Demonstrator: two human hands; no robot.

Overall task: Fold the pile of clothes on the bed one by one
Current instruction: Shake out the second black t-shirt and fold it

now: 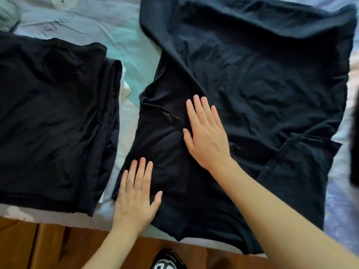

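Hands: left hand (136, 193) and right hand (206, 133) flat, fingers straight, pressing black garment (262, 84) | garment spread under both palms, reaching beyond right hand | likely light, limp, wrinkle-prone | grasp: hem or sleeve edges | folded stack (54, 113) left of left hand

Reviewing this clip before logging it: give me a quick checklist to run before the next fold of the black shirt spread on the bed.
1. Left hand flat on the black shirt: ok.
2. Right hand flat, pressing the folded-in side: ok.
3. Shirt smoothed: not ok, wrinkles across the body.
4. Right sleeve folded in: not ok, it lies spread out.
5. Folded stack apart from the shirt: ok, a strip of bed sheet shows between.
6. Shirt fully on the bed: cannot tell, near edge reaches the mattress edge.
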